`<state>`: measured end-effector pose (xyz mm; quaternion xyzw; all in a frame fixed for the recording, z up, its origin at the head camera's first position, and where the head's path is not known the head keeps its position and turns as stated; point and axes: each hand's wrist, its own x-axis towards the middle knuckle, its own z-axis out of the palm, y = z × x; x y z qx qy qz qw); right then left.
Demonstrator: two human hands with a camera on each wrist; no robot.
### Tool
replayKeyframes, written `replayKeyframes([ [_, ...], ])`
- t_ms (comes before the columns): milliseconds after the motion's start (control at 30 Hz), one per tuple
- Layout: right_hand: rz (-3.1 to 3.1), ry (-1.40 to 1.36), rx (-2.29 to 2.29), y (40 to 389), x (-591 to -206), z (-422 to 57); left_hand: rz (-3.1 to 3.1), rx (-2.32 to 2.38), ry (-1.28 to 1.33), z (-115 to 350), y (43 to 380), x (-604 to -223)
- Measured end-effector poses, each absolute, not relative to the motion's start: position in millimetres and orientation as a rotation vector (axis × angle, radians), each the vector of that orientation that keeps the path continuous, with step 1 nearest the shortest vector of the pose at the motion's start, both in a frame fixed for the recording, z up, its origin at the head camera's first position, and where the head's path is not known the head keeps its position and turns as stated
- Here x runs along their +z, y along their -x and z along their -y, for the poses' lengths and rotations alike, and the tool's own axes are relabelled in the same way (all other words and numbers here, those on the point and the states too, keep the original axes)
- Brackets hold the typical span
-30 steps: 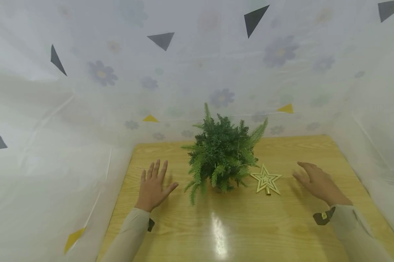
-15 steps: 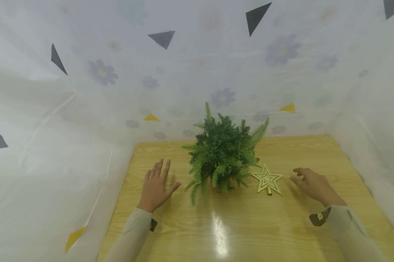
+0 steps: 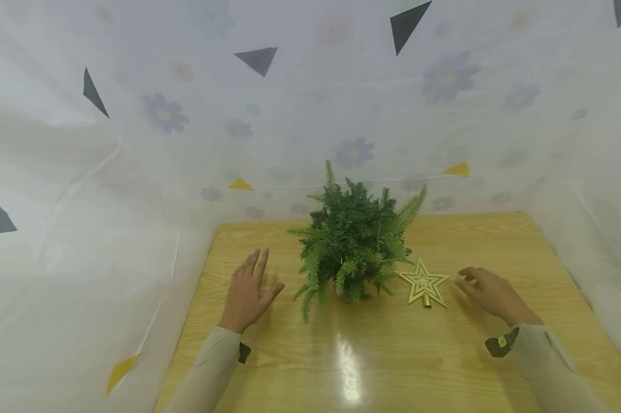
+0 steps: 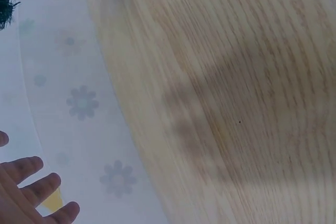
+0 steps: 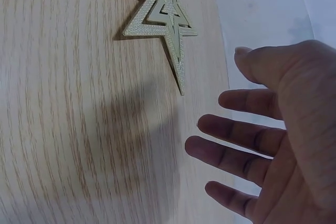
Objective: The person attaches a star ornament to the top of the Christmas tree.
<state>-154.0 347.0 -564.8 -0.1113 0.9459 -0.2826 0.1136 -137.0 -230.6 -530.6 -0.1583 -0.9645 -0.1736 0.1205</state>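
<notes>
A bushy green artificial plant (image 3: 354, 241) stands mid-table; its base is mostly hidden under the foliage. Just right of it a gold star tree topper (image 3: 424, 282) lies flat, its short tube toward me. My left hand (image 3: 246, 295) hovers left of the plant with fingers extended and thumb apart, holding nothing. To the right of the star is my right hand (image 3: 493, 292), apart from it, fingers loosely bent around nothing. In the right wrist view the star (image 5: 169, 14) lies beyond the relaxed fingers (image 5: 231, 148).
The wood-grain table (image 3: 393, 367) is walled by white sheeting (image 3: 310, 115) printed with flowers at the back and sides. Dark and yellow triangles hang on the sheeting. Each wrist carries a dark strapped device (image 3: 501, 344).
My right hand has come slightly left, nearer the star, and its fingers have bent a little more. My left hand has turned slightly and shifted a little to the right. Plant and star stay put.
</notes>
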Motion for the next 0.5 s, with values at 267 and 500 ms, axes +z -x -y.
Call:
replayKeyframes([
  [267, -2.734, 0.326, -0.881, 151.7, -566.6, -344.4, 2.734, -0.569, 0.49, 226.8, 138.6, -527.2],
  [500, -2.717, 0.318, -0.93, 150.5, -571.9, -342.6, 2.682, -0.613, 0.508, 222.8, 140.8, -519.1],
])
